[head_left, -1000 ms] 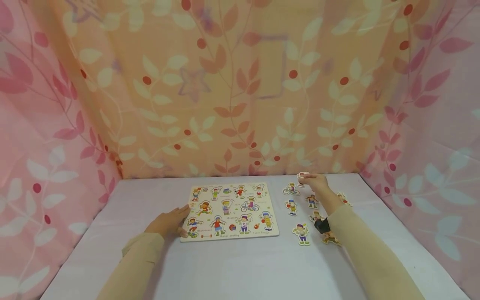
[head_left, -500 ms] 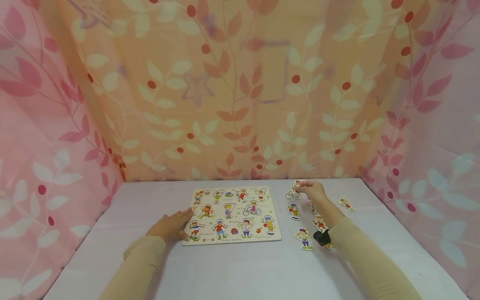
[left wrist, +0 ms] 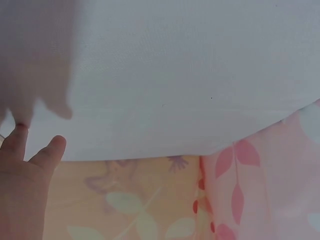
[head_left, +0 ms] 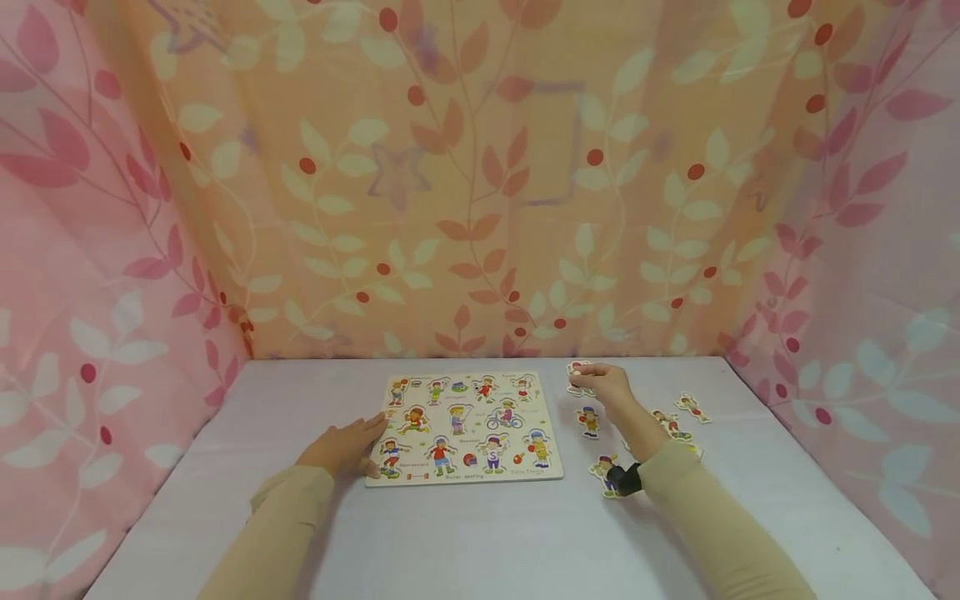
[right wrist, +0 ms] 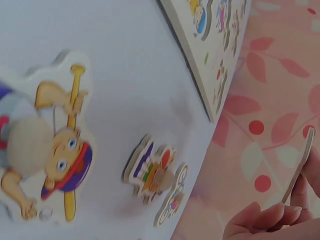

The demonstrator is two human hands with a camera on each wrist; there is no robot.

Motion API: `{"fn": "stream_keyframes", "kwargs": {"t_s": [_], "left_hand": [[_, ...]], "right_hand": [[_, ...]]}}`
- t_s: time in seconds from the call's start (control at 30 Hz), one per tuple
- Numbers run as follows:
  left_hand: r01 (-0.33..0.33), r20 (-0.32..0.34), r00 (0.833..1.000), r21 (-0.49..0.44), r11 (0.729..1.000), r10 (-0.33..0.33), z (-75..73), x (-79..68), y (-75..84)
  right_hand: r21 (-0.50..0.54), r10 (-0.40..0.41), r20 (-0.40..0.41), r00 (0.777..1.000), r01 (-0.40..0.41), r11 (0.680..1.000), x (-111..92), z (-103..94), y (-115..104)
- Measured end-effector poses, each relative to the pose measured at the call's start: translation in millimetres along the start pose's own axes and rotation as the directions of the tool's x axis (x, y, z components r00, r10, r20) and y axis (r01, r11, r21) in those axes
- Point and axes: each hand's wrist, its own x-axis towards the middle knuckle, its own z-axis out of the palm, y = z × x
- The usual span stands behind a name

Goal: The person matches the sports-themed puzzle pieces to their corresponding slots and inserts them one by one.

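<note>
A counter (head_left: 450, 542) covered in white is seen across the lower half of the head view. It is enclosed by three patterned cloths: an orange back cloth (head_left: 472, 183) with leaves and red dots, a pink left cloth (head_left: 82, 275) and a pink right cloth (head_left: 870, 250).

One board (head_left: 437, 427) is laid flat at the centre of the frame, with eleven figures shown on its face in rows of four, three and four. Its left edge is touched by the left hand (head_left: 345, 446), whose fingers are extended with nothing grasped.

One figure piece (head_left: 576, 371) is pinched in the right hand (head_left: 609, 387), to the right of the board's upper right corner; its thin edge is seen between the fingers in the right wrist view.

Four loose pieces can be made out readily: a blue-capped piece (head_left: 590, 422), a bat piece (head_left: 604, 468) lower down, and two more right of the forearm, a far-right piece (head_left: 692, 407) and a red-topped piece (head_left: 667, 423). A bicycle piece (right wrist: 172, 200) is also shown in the right wrist view. Others are partly hidden by the right sleeve (head_left: 712, 508), so their full number cannot be told.
</note>
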Motion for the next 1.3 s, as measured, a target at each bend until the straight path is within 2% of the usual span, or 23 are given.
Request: {"fn": "stream_keyframes", "kwargs": {"t_s": [0.23, 0.43, 0.63, 0.87, 1.1, 1.3], "left_hand": [[-0.001, 0.013, 1.0, -0.023, 1.0, 0.001, -2.7, -1.9, 3.6], [0.005, 0.014, 1.0, -0.027, 1.0, -0.005, 0.5, -0.8, 3.7], [0.009, -0.007, 1.0, -0.031, 0.999, -0.01, 0.7, -2.6, 3.8], [0.003, -0.013, 1.0, -0.029, 1.0, -0.003, 2.7, -0.3, 1.6], [0.02, -0.009, 1.0, -0.014, 1.0, -0.02, 1.1, 0.8, 3.2], [0.019, -0.002, 1.0, -0.006, 1.0, -0.019, -2.3, -2.0, 3.9]], "right_hand": [[0.007, 0.056, 0.036, 0.998, -0.056, 0.998, -2.5, 14.4, -4.1], [0.011, 0.061, 0.061, 0.996, -0.062, 0.998, -4.7, 28.2, -4.9], [0.017, 0.049, 0.078, 0.996, -0.05, 0.999, -6.7, 45.7, -11.7], [0.048, 0.033, 0.061, 0.998, -0.036, 0.998, -5.9, 62.0, -14.7], [0.049, -0.022, 0.08, 0.997, 0.018, 0.999, -8.1, 76.2, -16.0], [0.119, -0.023, 0.116, 0.993, 0.009, 0.993, -8.7, 92.6, -13.6]]}}
